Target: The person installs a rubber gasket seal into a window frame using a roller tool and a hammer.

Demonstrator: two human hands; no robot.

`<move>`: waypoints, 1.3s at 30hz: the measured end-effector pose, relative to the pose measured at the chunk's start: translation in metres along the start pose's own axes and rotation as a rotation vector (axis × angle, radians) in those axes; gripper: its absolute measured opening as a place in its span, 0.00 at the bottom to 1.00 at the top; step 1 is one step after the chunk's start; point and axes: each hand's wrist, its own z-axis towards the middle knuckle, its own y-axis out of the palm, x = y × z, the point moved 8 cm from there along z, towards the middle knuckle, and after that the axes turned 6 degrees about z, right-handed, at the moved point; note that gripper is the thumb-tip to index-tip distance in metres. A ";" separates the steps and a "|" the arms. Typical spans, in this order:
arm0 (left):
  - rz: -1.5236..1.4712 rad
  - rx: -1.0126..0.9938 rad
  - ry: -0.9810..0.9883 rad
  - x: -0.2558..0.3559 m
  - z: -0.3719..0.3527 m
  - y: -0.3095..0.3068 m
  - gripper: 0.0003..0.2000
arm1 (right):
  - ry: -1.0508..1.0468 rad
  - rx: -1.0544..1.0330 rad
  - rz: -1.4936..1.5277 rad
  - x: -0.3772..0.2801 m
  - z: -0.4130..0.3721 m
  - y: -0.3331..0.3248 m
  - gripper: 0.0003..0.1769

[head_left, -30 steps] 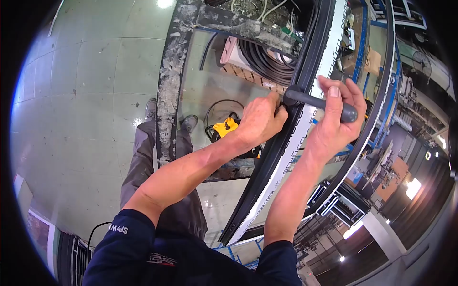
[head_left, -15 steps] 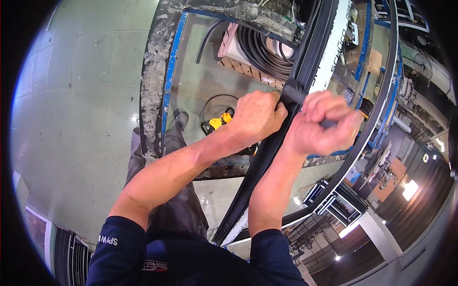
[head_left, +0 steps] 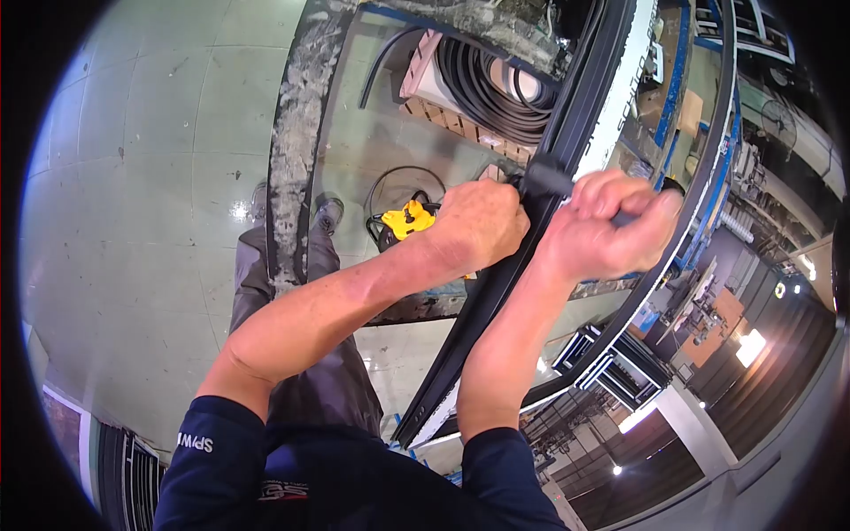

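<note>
A long black frame profile (head_left: 482, 332) with a white printed film runs from top right to lower middle. My left hand (head_left: 482, 221) is closed at the profile's left edge; what its fingers pinch is hidden. My right hand (head_left: 615, 226) is wrapped round the handle of a small hammer-like tool, blurred by motion. The tool's dark cylindrical head (head_left: 549, 175) is over the profile, just right of my left hand.
A worn work frame (head_left: 297, 150) carries the profile. Below it are a coil of black rubber strip (head_left: 482, 88) on a pink box and a yellow tool (head_left: 408, 219) with a cable. A curved black frame (head_left: 660, 283) stands at right.
My right hand and the tool have shifted slightly right. My view has shifted a little, so the yellow tool shows more fully. My left hand is still at the profile.
</note>
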 end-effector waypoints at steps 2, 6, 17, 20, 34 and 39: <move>0.005 -0.032 -0.017 0.000 -0.004 0.004 0.16 | 0.002 -0.010 -0.054 -0.001 0.002 0.002 0.23; -0.006 -0.010 -0.023 0.001 -0.010 0.004 0.16 | -0.011 -0.037 0.028 -0.010 -0.018 -0.005 0.23; -0.081 0.087 0.019 -0.014 -0.034 0.029 0.14 | -0.005 -0.031 0.015 -0.008 -0.017 -0.006 0.22; -0.148 0.141 0.101 -0.017 -0.043 0.034 0.13 | -0.001 -0.028 0.033 -0.003 -0.006 0.001 0.20; -0.135 -0.067 0.089 -0.016 -0.044 0.034 0.14 | -0.022 -0.073 0.103 -0.021 -0.049 -0.019 0.18; -0.153 -0.219 -0.009 -0.019 -0.045 0.040 0.15 | -0.044 -0.031 -0.062 -0.019 -0.042 -0.018 0.19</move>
